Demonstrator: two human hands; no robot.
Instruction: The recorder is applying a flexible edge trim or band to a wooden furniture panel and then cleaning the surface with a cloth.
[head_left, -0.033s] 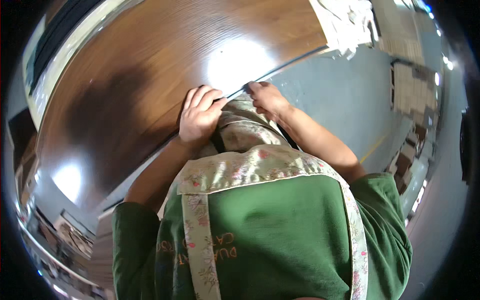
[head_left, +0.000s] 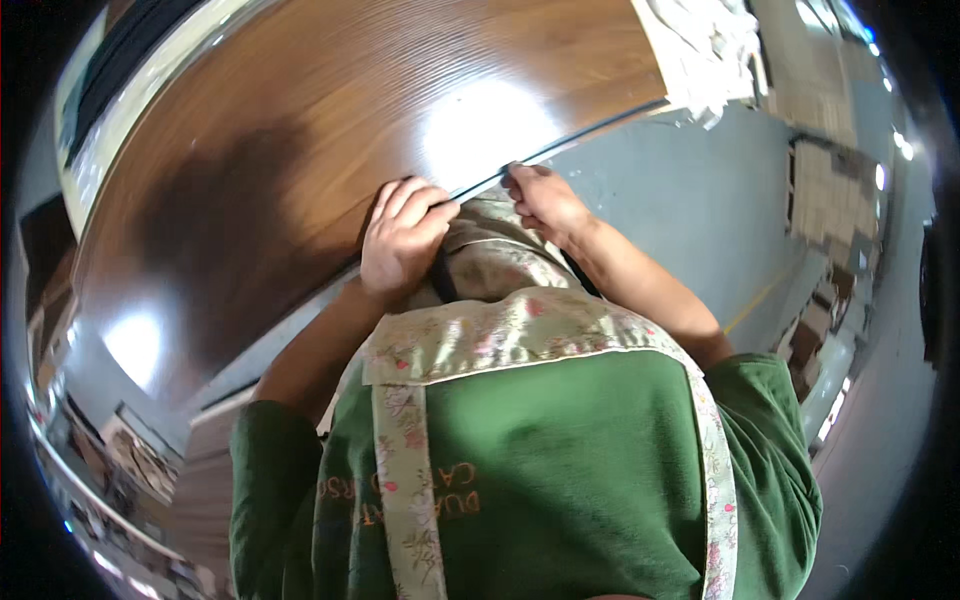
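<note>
A large brown wood-grain panel [head_left: 330,70] lies in front of me, its near edge running slantwise up to the right. Along that edge goes a thin dark strip [head_left: 600,126]. My left hand [head_left: 408,228] rests at the edge, with bent fingers over the panel's top and the thumb by the strip. Just to its right, my right hand [head_left: 545,203] is closed in a pinch at the strip. Its fingertips partly hide what they grip. My floral apron [head_left: 500,262] is right below both hands, close to the panel's edge.
Crumpled white wrapping [head_left: 705,50] lies by the panel's far right corner. Stacked flat boards [head_left: 830,190] stand on the grey floor [head_left: 690,190] to the right, with brown boxes [head_left: 808,335] nearer. Pale edging with clear film [head_left: 95,175] borders the panel's left side.
The whole view has shifted slightly, so panel and hands appear a little further right. Both hands keep about the same places along the edge.
</note>
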